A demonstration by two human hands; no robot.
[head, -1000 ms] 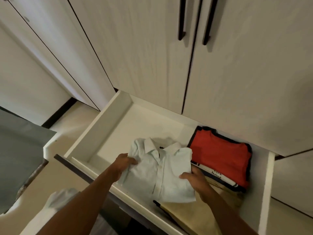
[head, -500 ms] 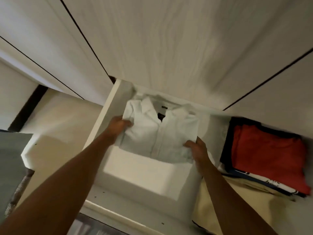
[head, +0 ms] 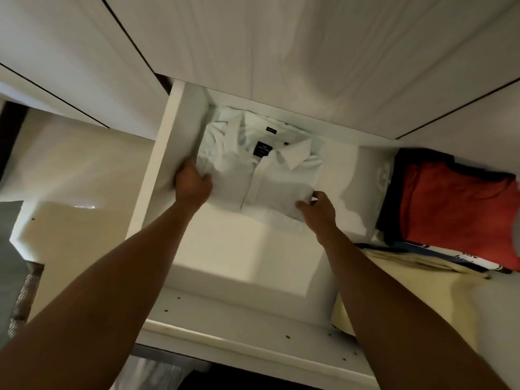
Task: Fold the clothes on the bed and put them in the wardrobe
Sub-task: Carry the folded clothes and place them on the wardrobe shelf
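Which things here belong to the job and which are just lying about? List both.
In the job: white shirt, left hand and right hand gripping it, drawer.
Lying about: red garment, beige garment, both at the drawer's right.

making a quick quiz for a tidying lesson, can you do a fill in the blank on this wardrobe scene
1. Both the left hand and the right hand grip the ____ shirt.
2. The shirt sits in the drawer's back ____ corner.
3. The folded garment on top at the drawer's right side is ____.

Missing words: white; left; red
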